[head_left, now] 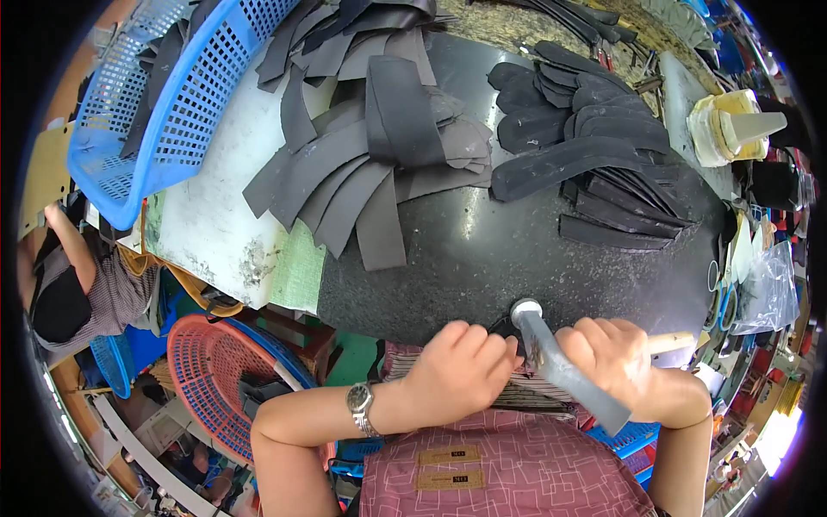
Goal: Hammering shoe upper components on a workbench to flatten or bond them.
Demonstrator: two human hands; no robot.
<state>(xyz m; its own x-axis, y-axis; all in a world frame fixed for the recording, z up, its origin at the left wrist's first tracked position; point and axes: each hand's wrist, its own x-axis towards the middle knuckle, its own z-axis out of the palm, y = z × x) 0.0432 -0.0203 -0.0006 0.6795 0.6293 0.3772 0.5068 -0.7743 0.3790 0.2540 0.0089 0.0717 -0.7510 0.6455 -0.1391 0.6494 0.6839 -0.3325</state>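
The largest thing is the dark surface, its near edge running just in front of the person. At its far left stands a blue plastic basket; a red plastic basket sits lower, at the near left. Fanned grey strips lie left of the middle, and black strap-shaped pieces are heaped at the far right; both look thin, light and bendable.

At the near edge, right of the middle, is a cobbler's hammer, its round face toward the surface and its wedge tail pointing near and right. The right hand has its grip closed around the pale wooden handle. The hammer is likely head-heavy and rigid, best held by the handle, well clear of the face.

The left hand is curled just left of the hammer; its grip seems to pinch a small dark piece, though the fingertips are too hidden to be sure. That piece is probably soft and light, best held by its near end, away from the hammer face
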